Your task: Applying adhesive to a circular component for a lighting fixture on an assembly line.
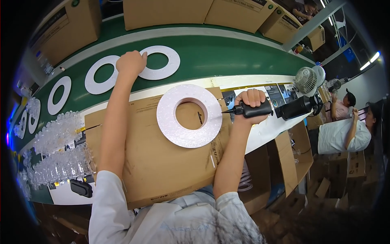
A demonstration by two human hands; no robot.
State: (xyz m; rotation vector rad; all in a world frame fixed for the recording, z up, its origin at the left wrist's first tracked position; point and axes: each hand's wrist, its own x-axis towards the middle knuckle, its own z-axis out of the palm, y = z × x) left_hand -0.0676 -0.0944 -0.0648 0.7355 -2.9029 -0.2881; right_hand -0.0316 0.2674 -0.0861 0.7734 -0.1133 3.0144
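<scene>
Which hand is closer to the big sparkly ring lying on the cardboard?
The right hand. It grips a black tool whose tip points at the ring's right edge. The left hand is farther away, up on the green belt, touching flat white rings.

Your workbench runs beside a green conveyor belt (227,57), cardboard boxes (166,12) stacked behind it. A small white fan (305,80) stands at your right; tube lights (369,60) glow above two seated co-workers (345,134) among open cartons.
</scene>
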